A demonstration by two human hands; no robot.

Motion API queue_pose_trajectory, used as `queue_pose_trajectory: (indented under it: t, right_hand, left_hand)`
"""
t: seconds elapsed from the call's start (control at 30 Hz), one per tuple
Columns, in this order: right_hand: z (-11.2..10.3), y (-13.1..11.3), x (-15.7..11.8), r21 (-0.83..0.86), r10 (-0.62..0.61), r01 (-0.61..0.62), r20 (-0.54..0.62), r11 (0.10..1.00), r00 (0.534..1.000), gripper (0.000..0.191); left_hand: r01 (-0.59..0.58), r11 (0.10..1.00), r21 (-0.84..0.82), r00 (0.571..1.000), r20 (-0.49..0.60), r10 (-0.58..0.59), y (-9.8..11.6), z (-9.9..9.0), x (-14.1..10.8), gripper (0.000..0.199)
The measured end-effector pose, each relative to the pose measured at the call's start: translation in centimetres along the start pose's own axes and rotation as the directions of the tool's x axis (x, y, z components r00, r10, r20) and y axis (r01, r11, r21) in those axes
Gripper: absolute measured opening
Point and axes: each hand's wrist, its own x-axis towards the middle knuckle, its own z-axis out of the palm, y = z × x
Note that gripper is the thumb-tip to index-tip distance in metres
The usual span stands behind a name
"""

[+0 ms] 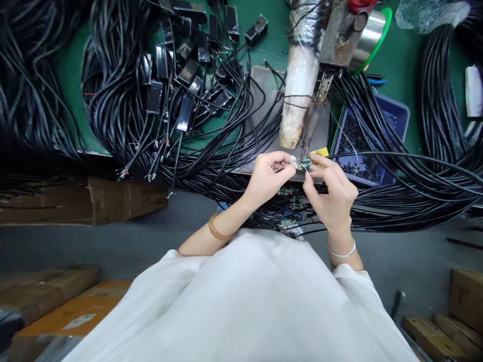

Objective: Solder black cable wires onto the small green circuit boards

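A small green circuit board sits under the tip of a soldering iron, between my two hands. My left hand is closed in a pinch at the board's left side, with a short piece of black cable showing at its fingers. From the right, my right hand grips the board's edge, index finger and thumb closed around it. A thin pale wire shows by the right thumb. The exact contact at the fingertips is partly hidden. Below my hands hang several more boards on cables.
Bundles of black cable cover the green table. Several black boxed modules lie at the left. A blue tray of small black pieces stands right, near a wrapped white tube. Cardboard boxes are below the table.
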Motion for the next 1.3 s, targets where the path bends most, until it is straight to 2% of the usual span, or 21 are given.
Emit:
queue_pose_trajectory:
  t: [0.33, 0.57, 1.0, 1.1, 1.3]
  right_hand:
    - [-0.33, -0.34, 0.13, -0.025, -0.004, 0.004, 0.005, 1.0, 1.0, 0.013]
    - [-0.35, -0.26, -0.15, -0.003, 0.01, -0.01, 0.021, 1.0, 1.0, 0.015]
    - [-0.56, -0.37, 0.1, -0.052, -0.006, 0.008, 0.029, 0.999, 1.0, 0.009]
    - [-0.6, -0.48, 0.11, -0.052, -0.017, 0.018, 0.025, 0.998, 1.0, 0.01]
    - [-0.46, -0.37, -0.35, -0.051, -0.017, 0.019, 0.048, 0.999, 0.999, 0.013]
  left_hand:
    - [-0.156, 0.974, 0.163, 0.988, 0.03, 0.153, 0.11, -0.15, -0.25, 0.008]
    - [-0.15, 0.966, 0.212, 0.988, 0.071, 0.138, -0.09, -0.26, -0.36, 0.01]
    - [-0.227, 0.931, 0.286, 0.974, 0.088, 0.21, 0.41, -0.48, -0.29, 0.012]
    - [-0.205, 0.948, 0.245, 0.978, 0.09, 0.188, 0.48, -0.47, -0.27, 0.011]
    - [-0.028, 0.994, 0.101, 0.989, 0.151, 0.012, 0.36, -0.58, -0.05, 0.014]
